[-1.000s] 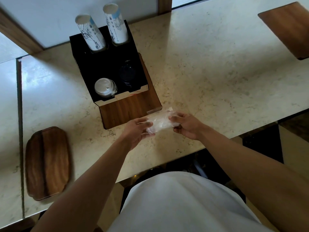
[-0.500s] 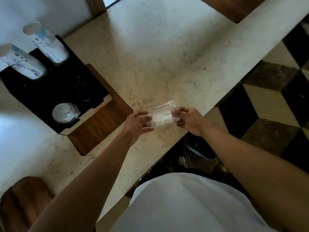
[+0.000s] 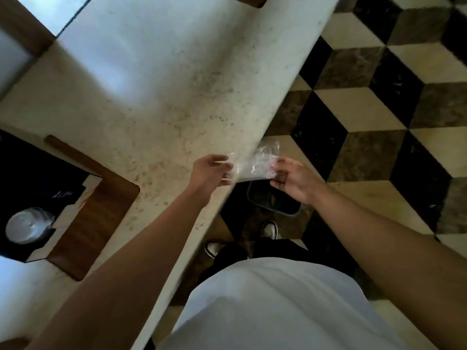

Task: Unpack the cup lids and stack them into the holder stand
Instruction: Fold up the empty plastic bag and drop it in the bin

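A crumpled clear plastic wrapper (image 3: 255, 164) hangs stretched between my two hands at the counter's front edge, above a dark bin on the floor. My left hand (image 3: 211, 171) pinches its left end and my right hand (image 3: 293, 179) pinches its right end. No lids show inside the wrapper. The black holder stand (image 3: 32, 173) sits at the far left on a wooden base (image 3: 101, 210). A stack of white cup lids (image 3: 26, 227) fills its front left slot.
The pale marble counter (image 3: 156, 92) runs diagonally across the view, its front edge under my hands. A dark bin (image 3: 273, 200) stands on the checkered floor (image 3: 379, 109) just below the wrapper. My shoes (image 3: 269, 229) are near it.
My head has turned right, so the stand slid to the left edge and the floor came into view. Both hands carried the wrapper from over the counter to its edge, above the bin.
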{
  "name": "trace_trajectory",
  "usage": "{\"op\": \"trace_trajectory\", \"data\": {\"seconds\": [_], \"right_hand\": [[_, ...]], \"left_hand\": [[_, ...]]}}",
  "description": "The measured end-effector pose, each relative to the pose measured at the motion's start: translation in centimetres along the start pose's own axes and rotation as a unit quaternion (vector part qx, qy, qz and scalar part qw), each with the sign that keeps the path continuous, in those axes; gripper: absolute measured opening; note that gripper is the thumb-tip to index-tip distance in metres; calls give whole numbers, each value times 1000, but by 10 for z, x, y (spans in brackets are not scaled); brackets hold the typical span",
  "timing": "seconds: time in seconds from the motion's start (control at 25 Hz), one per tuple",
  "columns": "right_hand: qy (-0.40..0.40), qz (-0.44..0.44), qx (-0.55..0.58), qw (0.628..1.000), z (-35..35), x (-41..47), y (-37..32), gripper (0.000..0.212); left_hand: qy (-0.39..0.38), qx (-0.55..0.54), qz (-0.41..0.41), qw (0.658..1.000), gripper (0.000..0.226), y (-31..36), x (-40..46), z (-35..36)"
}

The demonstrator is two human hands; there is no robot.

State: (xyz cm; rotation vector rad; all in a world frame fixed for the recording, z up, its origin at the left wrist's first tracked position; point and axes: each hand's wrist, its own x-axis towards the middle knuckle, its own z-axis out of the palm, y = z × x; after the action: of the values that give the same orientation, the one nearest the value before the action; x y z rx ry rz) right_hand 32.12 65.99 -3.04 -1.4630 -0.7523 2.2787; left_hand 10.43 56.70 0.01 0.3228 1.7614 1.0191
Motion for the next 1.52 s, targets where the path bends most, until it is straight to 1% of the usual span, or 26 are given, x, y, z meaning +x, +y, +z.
{"op": "trace_trajectory", "data": {"seconds": [0.08,0.12,0.2,0.24,0.32,0.4,0.48,0.52,0.6,0.72,0.8,0.88,0.96,1.08,1.16,1.2,1.32,1.36,1.44,1.52], "right_hand": [[37,-6,14,999,-26,1,-2,18],[60,-6,15,998,-39,4,0,18],[108,1,0,994,-61,10,6,16],[136,12,-10,991,-73,15,13,15],[184,40,-29,982,-101,26,31,19],[217,63,-44,973,-128,45,55,18],[248,75,-55,964,-150,74,79,17],[246,78,-65,964,-156,89,87,16],[238,84,-84,964,-168,122,109,18],[253,109,-116,954,-191,171,154,20],[256,114,-167,945,-207,203,186,12],[245,131,-192,941,-219,225,208,2],[245,144,-191,939,-232,256,232,8],[246,134,-213,936,-243,301,259,10],[253,132,-219,933,-250,329,273,18],[257,130,-218,932,-253,340,278,17],[266,128,-191,936,-266,374,296,7],[265,127,-183,938,-267,381,299,9],[260,125,-188,939,-271,392,306,23],[253,120,-195,940,-273,396,311,26]], "left_hand": [[22,26,6,999,25,-4,5,36],[30,39,8,999,20,-8,9,54],[50,62,4,997,8,-17,16,85],[56,78,-5,995,9,-24,22,100],[46,113,-35,992,9,-45,39,128],[23,154,-74,985,15,-72,65,153],[22,185,-104,977,12,-102,95,170],[30,191,-119,974,10,-115,108,176],[52,209,-142,966,13,-148,134,184],[61,207,-171,962,16,-204,179,194],[70,191,-185,962,16,-238,214,204],[72,205,-183,959,17,-256,239,216],[66,234,-167,955,19,-283,268,225],[61,256,-158,952,23,-320,309,231],[66,287,-136,946,25,-338,332,234],[63,303,-128,942,26,-344,340,236],[41,340,-122,932,26,-364,368,244],[30,351,-124,928,27,-368,374,243],[17,371,-134,919,29,-379,383,240],[15,373,-150,915,32,-388,386,233]]}}
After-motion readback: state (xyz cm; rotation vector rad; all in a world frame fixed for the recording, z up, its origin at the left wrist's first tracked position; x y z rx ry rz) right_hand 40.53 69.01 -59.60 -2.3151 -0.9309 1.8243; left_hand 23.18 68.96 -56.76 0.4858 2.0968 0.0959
